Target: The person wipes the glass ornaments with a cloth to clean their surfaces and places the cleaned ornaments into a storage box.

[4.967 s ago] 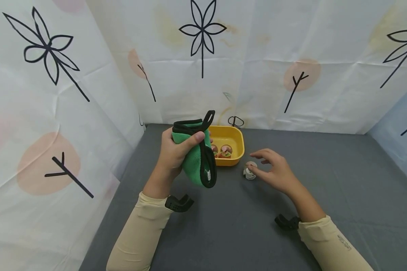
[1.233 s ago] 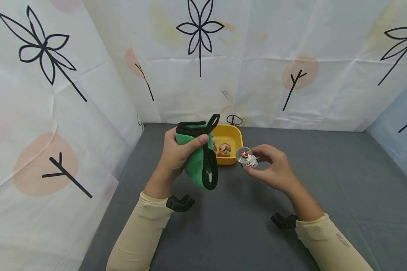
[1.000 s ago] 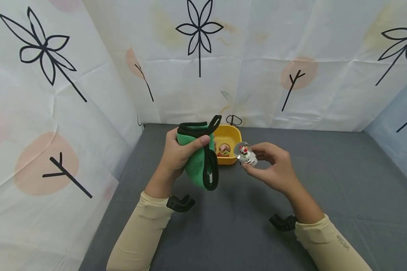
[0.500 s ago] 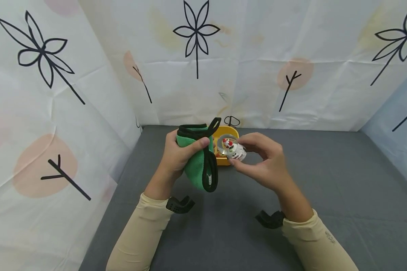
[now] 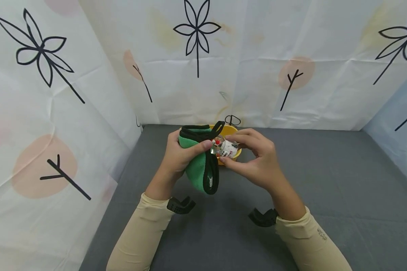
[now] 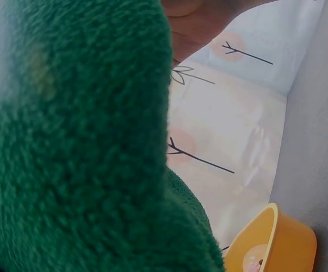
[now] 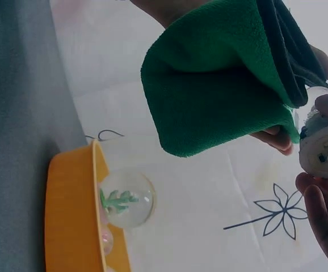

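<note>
My left hand [image 5: 176,158] grips a folded green cloth [image 5: 195,172] with black edging and a black loop, thumb on top. It fills much of the left wrist view. My right hand [image 5: 259,162] pinches a small snow globe [image 5: 228,149] by its white base, fingertips above and thumb below. Tilted left, the globe has its clear dome with a red and white figure against the cloth, by my left thumb. The right wrist view shows the underside of the globe's base [image 7: 323,152]; there the cloth [image 7: 209,96] hangs beside it. Part of the dome is hidden.
Behind my hands a yellow tub [image 5: 229,130] stands on the grey table [image 5: 325,169]. In the right wrist view it holds a clear globe with a green cactus shape [image 7: 127,198] and other small items. Printed white fabric [image 5: 251,82] walls the back and left.
Five seconds ago the snow globe was on the table by my right hand. Since then that hand has taken hold of it, lifted it and brought it left to the cloth.
</note>
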Demonstrator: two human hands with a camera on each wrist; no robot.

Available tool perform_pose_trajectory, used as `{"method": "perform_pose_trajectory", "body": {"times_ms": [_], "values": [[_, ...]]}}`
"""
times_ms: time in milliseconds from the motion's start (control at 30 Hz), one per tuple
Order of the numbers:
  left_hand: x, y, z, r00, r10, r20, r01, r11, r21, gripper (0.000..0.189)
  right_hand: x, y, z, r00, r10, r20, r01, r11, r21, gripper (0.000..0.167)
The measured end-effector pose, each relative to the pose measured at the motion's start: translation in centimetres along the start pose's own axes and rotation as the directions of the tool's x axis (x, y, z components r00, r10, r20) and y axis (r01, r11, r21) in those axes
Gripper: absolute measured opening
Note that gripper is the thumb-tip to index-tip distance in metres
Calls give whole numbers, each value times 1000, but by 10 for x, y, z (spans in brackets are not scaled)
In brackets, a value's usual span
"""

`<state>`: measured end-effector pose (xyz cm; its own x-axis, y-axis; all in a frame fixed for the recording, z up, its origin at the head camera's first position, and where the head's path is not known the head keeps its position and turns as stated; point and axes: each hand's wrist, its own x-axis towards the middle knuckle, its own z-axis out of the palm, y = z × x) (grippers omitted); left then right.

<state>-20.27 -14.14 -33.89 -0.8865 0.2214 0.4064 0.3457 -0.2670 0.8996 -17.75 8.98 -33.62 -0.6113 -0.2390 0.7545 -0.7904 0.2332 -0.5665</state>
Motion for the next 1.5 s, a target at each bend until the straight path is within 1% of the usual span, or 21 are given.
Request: {"method": "perform_pose_trajectory", "body": {"times_ms": [233,400,533,633,733,833,900,967,1033,1100,1200,1300,1500], "values": [[1,-3,1,999,5,39,-6,1000,30,62,1,-1,1,998,-62,10,62,995,-73,47],[2,-4,1,997,0,72,-5,998,70,55,0,0,1,994,-99,50,101,994,-49,48],[2,-4,0,997,8,82,-16,995,95,47,0,0,0,992,-111,65,114,993,-35,48],[2,-4,0,996,12,83,-20,995,93,44,1,0,-1,990,-121,67,124,991,-42,48],[1,-4,0,997,23,74,-30,996,85,47,1,0,-2,991,-114,73,118,992,-50,51],[1,-4,1,998,40,48,-43,996,72,48,1,1,-4,994,-64,93,64,998,13,56],[1,-4,1,999,45,30,-47,997,64,46,0,2,-5,995,-6,101,-2,997,73,58],[0,-4,1,999,42,17,-43,998,55,45,0,2,-7,992,60,111,-74,989,126,57],[0,-4,1,999,38,9,-38,998,55,44,0,2,-9,984,129,121,-145,980,134,52],[0,-5,1,999,36,5,-37,998,59,46,-1,2,-11,971,189,147,-208,970,126,44],[0,-6,2,999,46,3,-47,997,64,48,-1,1,-12,948,250,197,-276,954,118,36],[1,-7,2,998,56,3,-56,996,63,48,-1,1,-12,934,278,225,-311,942,125,32],[1,-9,3,998,62,14,-63,996,59,46,-2,2,-10,926,303,223,-339,929,145,28]]}}
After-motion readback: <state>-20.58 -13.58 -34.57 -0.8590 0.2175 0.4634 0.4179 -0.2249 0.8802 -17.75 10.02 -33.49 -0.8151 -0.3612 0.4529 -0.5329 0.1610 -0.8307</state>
